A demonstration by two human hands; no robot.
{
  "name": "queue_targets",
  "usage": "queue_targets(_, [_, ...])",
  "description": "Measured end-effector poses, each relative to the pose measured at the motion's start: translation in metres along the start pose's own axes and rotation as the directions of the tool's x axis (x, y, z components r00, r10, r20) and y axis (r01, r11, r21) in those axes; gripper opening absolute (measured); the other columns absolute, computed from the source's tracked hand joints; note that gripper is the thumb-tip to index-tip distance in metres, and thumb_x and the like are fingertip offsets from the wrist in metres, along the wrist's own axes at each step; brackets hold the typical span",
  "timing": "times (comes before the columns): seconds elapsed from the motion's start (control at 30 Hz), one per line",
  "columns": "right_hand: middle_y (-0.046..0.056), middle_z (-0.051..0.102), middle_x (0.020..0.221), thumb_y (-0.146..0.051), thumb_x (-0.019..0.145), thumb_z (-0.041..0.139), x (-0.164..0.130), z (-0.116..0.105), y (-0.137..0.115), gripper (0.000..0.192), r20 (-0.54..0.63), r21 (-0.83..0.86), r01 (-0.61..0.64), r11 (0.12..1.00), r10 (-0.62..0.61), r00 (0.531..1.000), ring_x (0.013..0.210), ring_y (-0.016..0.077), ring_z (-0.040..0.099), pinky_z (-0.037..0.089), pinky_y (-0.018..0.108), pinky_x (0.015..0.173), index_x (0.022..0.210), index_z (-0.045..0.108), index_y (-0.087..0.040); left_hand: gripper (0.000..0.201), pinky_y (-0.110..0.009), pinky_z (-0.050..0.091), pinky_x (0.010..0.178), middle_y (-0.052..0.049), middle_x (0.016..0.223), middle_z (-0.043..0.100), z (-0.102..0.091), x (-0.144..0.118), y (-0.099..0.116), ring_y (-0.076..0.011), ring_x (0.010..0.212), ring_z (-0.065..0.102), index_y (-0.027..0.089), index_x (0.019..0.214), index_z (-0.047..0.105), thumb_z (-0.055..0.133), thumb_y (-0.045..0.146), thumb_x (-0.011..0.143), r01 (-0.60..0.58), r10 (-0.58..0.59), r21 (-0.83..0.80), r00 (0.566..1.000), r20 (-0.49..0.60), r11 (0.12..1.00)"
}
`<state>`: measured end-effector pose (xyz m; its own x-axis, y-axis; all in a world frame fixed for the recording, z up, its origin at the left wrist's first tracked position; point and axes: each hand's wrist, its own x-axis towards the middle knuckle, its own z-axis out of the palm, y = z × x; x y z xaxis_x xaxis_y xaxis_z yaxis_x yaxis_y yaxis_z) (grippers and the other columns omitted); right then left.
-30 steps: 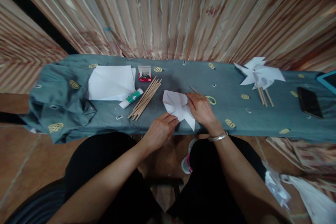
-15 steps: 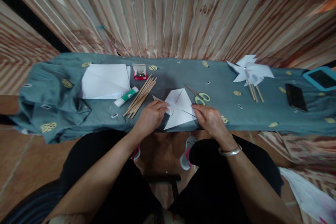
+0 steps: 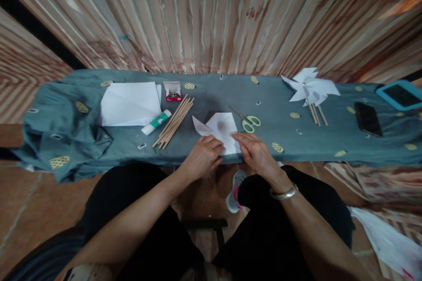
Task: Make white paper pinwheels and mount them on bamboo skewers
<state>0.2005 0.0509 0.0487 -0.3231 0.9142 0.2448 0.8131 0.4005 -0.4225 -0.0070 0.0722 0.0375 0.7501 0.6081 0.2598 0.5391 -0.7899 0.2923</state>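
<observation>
A white paper square [image 3: 227, 122] with slits cut in from its corners lies at the table's near edge, one flap raised at its left. My left hand [image 3: 208, 151] has its fingers curled over the near left part of this paper, closed on a flap. On the right edge, my right hand [image 3: 253, 148] grips the paper with the index finger stretched along it. Just beyond the right hand lie scissors [image 3: 249, 123] with light green handles. Wooden sticks [image 3: 174, 120] lie in a bundle left of the paper.
A white paper stack [image 3: 128, 103] lies at the left, beside a glue stick [image 3: 156, 122] and an open red box of pins [image 3: 173, 92]. Finished pinwheels [image 3: 311, 87], a black phone [image 3: 368, 118] and a blue-framed tablet [image 3: 402, 95] are on the right. A curtain [image 3: 211, 22] hangs behind.
My left hand has moved right and nearer to me, bringing a near flap of the paper inward. My right hand has shifted slightly left along the paper's edge.
</observation>
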Motion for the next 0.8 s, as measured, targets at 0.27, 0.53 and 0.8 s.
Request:
queue_targets(0.27, [0.011,0.068,0.118,-0.005,0.084,0.039,-0.002,0.005,0.008,0.044,0.030,0.036,-0.023,0.999,0.022,0.999,0.114,0.0228,0.061,0.048,0.045,0.101,0.119,0.064,-0.018,0.015,-0.035,0.042,0.081,-0.007,0.089,0.069,-0.003,-0.007,-0.003,-0.0189,0.085,0.061,0.015,0.089,0.064,0.049,0.015,0.092,0.007,-0.007,0.057,1.000,0.000,0.998])
queue_targets(0.53, [0.009,0.061,0.132,-0.002,0.076,0.048,-0.005,-0.001,0.010,0.048,0.166,0.166,-0.082,0.983,0.055,0.985,0.125,0.0218,0.055,0.043,0.048,0.106,0.116,0.064,-0.022,0.015,-0.034,0.046,0.080,-0.008,0.097,0.071,-0.010,-0.022,-0.013,-0.0183,0.085,0.066,0.012,0.094,0.064,0.050,0.011,0.091,0.036,-0.032,0.028,0.990,-0.139,0.999])
queue_targets(0.8, [0.009,0.064,0.127,-0.019,0.082,0.064,0.002,0.007,-0.003,0.019,0.139,0.269,-0.114,0.956,0.079,0.987,0.119,0.0244,0.058,0.046,0.048,0.102,0.099,0.070,-0.024,0.017,-0.035,0.050,0.082,-0.009,0.100,0.071,-0.009,-0.030,-0.014,-0.0197,0.089,0.066,0.011,0.095,0.065,0.048,0.011,0.091,0.043,-0.041,0.007,0.991,-0.130,0.999])
